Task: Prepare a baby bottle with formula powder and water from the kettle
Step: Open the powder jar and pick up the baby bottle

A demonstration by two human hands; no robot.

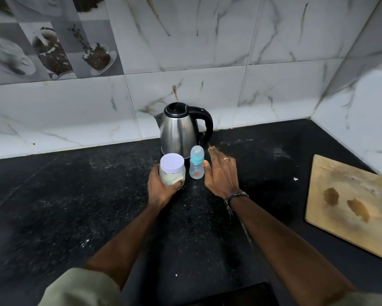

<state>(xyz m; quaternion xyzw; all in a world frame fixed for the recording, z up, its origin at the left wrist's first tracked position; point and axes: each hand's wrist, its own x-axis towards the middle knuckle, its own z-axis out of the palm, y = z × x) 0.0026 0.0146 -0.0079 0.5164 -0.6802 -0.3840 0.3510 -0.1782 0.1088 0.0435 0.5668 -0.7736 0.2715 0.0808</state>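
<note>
A small baby bottle [196, 164] with a blue cap stands upright on the black counter [75, 206], just in front of a steel kettle [181, 129] with a black handle. To its left stands a clear jar of pale powder [172, 171] with a white lid. My left hand [161, 186] is wrapped around the jar's lower part. My right hand [221, 173] is spread flat beside the bottle on its right, thumb tip touching or nearly touching the bottle's side, holding nothing.
A stained wooden cutting board [349, 206] lies at the right edge of the counter. Marble-patterned wall tiles [207, 62] rise behind the kettle and on the right. A dark rectangular edge [241, 294] shows at the bottom.
</note>
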